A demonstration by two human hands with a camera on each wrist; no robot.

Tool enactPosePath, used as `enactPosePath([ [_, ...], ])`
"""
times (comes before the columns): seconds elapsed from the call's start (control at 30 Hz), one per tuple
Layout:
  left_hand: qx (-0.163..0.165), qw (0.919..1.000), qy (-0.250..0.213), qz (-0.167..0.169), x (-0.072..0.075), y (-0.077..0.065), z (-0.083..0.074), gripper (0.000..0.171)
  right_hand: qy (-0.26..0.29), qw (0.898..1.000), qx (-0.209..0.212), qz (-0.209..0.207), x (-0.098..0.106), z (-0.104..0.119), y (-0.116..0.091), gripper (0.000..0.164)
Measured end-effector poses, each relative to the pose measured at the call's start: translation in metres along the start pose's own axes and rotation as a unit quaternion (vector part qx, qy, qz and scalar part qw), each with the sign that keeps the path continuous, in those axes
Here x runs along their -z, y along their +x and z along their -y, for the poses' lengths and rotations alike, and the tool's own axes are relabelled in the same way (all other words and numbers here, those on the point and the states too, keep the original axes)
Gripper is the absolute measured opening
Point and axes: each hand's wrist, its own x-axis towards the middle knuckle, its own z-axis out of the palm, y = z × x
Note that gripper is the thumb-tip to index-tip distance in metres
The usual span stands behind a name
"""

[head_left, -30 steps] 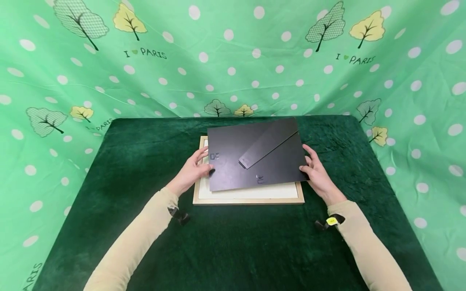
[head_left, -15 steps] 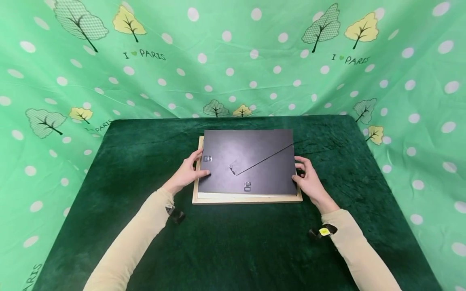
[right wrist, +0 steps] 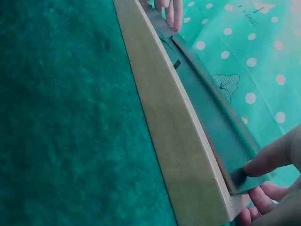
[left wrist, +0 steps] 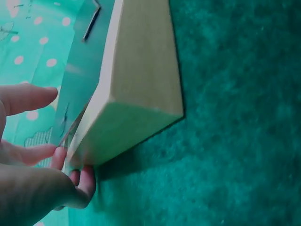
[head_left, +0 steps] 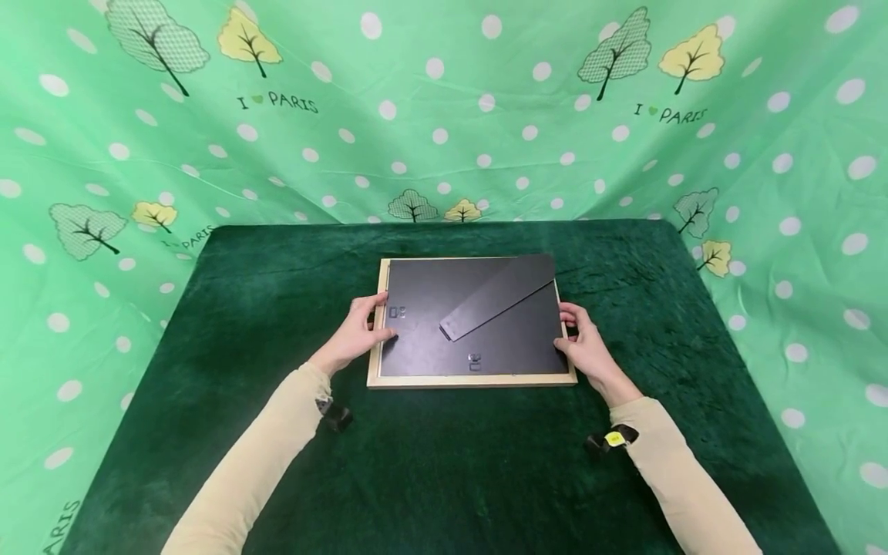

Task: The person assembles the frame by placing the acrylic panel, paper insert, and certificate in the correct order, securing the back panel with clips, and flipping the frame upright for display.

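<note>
The black, flat, rectangular backing panel [head_left: 437,297] lies over the opening of the pale wooden rectangular frame [head_left: 479,381], nearly parallel to its front bar. The far right corner covers part of the far bar, so full seating cannot be confirmed. A long black support strut [head_left: 496,297] runs diagonally across the panel; two small metal hangers [head_left: 475,362] sit near its left and front edges.

The left hand [head_left: 351,335] holds the panel's left end, thumb over the face and fingers at the edge beside the frame. The right hand [head_left: 586,348] pinches the right end in the same manner, with fingers against the frame corner.

The step in hand appears to be fitting the panel into the frame. The next move probably calls for aligning the far right corner, then pressing the edges down evenly without trapping the fingertips.

Compared with one second earlier, the panel is lower and squarer; the white interior exposed along the front is now covered.

The frame rests on a desk [head_left: 472,462] covered in dark green cloth, before a green dotted curtain [head_left: 444,100].
</note>
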Motion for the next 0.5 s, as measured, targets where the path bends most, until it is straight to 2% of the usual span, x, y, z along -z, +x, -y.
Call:
enactPosePath([
  [0.1, 0.003, 0.9996, -0.026, 0.006, 0.003, -0.004, 0.003, 0.061, -0.016, 1.000, -0.019, 0.010, 0.000, 0.000, 0.001, 0.063],
  [0.2, 0.006, 0.9990, -0.042, 0.017, 0.004, -0.006, 0.004, 0.059, -0.027, 0.999, -0.039, 0.015, 0.002, -0.001, 0.002, 0.060],
  [0.33, 0.019, 0.9975, -0.064, 0.024, 0.008, -0.011, -0.005, 0.069, -0.016, 0.998, -0.056, 0.022, 0.003, -0.004, 0.005, 0.061],
  [0.4, 0.026, 0.9963, -0.076, 0.029, 0.011, -0.014, -0.012, 0.073, -0.001, 0.998, -0.052, 0.023, 0.002, -0.006, 0.005, 0.066],
  [0.5, 0.023, 0.9951, -0.090, 0.033, 0.014, -0.017, -0.013, 0.079, 0.010, 0.999, -0.042, 0.019, 0.000, -0.007, 0.005, 0.071],
])
